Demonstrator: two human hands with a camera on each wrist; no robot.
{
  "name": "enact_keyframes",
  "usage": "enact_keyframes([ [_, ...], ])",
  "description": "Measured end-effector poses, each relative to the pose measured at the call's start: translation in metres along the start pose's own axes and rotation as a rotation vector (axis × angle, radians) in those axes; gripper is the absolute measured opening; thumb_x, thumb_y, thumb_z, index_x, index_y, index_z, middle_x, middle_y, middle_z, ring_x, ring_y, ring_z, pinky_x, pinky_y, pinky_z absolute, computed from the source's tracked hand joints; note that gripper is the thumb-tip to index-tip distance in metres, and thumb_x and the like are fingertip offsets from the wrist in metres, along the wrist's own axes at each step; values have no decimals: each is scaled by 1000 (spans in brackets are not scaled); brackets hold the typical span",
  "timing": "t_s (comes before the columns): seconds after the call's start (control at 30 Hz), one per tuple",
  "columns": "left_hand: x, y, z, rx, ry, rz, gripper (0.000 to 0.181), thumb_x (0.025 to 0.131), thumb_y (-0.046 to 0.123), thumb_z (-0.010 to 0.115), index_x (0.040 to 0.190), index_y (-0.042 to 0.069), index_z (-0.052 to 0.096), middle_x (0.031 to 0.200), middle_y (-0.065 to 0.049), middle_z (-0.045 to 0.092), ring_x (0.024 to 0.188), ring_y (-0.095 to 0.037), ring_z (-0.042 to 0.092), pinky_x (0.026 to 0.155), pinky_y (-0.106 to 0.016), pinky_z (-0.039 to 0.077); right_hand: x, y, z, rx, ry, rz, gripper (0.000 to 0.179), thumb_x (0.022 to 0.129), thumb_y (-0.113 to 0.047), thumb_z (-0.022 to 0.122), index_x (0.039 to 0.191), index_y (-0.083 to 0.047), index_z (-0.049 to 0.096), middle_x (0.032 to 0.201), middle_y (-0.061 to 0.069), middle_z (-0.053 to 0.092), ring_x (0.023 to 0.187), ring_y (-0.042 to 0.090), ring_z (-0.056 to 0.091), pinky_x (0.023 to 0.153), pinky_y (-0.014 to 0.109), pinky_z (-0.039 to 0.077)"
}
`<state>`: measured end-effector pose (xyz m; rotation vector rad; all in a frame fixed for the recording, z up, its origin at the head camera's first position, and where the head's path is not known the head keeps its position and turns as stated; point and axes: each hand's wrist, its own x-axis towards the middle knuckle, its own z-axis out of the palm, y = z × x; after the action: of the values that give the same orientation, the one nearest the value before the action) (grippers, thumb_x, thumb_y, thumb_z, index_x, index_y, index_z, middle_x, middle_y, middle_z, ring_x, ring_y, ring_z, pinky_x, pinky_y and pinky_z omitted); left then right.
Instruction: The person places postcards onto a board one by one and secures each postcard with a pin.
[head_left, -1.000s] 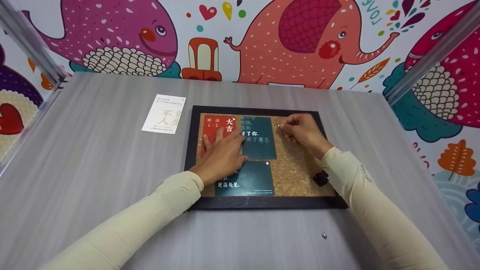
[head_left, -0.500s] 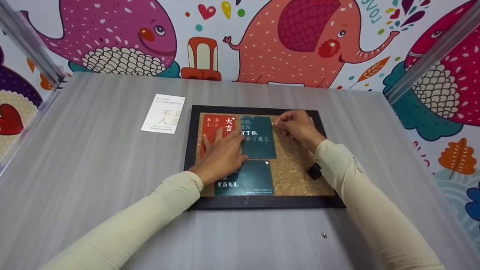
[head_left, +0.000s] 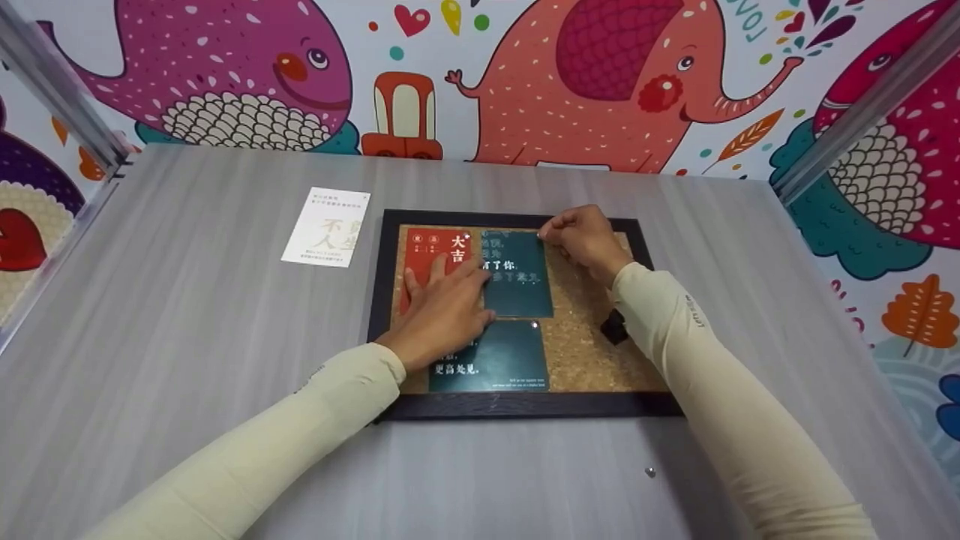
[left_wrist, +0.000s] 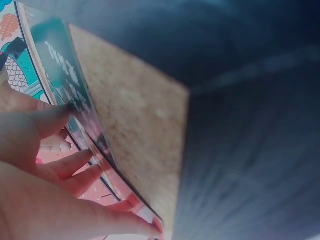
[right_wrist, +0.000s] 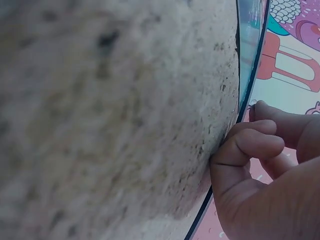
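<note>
Left hand (head_left: 444, 313): fingers spread over the red card (head_left: 426, 253), left of centre.
Right hand (head_left: 586, 238): pinches a pin (head_left: 541, 235) at the upper green card's (head_left: 517, 294) top right corner.
Corkboard (head_left: 585, 356): centre of the frame, on the counter (head_left: 187, 300).
White card (head_left: 326, 227): upper left.

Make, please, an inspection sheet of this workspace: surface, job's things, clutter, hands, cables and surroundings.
Surface: grey table with streaked grain.
Job's things: black-framed cork board flat on the table, carrying the red card, upper green card and lower green card; white card lies off the board, to its left.
Clutter: small shiny object, perhaps a pin, on the table near the person.
Left hand: fingers spread, resting over the cards.
Right hand: pinches a tiny thing, probably a pin, at the upper green card's top right corner.
Cables: nothing seen.
Surroundings: cartoon-printed wall behind; metal posts at both sides.
</note>
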<state>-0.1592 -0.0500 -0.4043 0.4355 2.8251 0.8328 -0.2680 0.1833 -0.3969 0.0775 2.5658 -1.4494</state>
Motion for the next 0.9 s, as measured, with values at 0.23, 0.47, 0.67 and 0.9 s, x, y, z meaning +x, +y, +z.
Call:
enact_keyframes([
  [0.23, 0, 0, 1, -1, 12, 7, 59, 104, 25, 77, 157, 7, 60, 173, -11, 45, 164, -49, 22, 119, -89, -4, 5, -3, 5, -54, 25, 19, 20, 109, -9, 67, 109, 3, 83, 101, 13, 74, 89, 24, 59, 69, 32, 50],
  [0.47, 0, 0, 0, 0, 8, 6, 59, 104, 25, 77, 158, 7, 59, 172, -11, 46, 165, -48, 21, 119, -89, -5, 8, -6, 4, -67, 8, 58, 22, 110, -12, 66, 109, 3, 83, 102, 14, 73, 91, 25, 59, 71, 33, 50],
  [0.67, -1, 0, 0, -7, -1, 3, 60, 104, 25, 76, 159, 8, 58, 174, -11, 43, 166, -51, 17, 119, -88, -7, 9, -9, 5, -68, 9, 83, 24, 110, -13, 66, 108, 3, 83, 105, 14, 76, 94, 26, 61, 72, 34, 52],
  [0.9, -1, -1, 0, -7, 1, 6, 60, 104, 25, 77, 159, 8, 58, 174, -11, 43, 166, -50, 17, 120, -87, -7, 10, -6, 4, -74, 29, 82, 25, 110, -15, 66, 108, 4, 84, 100, 15, 75, 92, 26, 62, 72, 34, 53],
])
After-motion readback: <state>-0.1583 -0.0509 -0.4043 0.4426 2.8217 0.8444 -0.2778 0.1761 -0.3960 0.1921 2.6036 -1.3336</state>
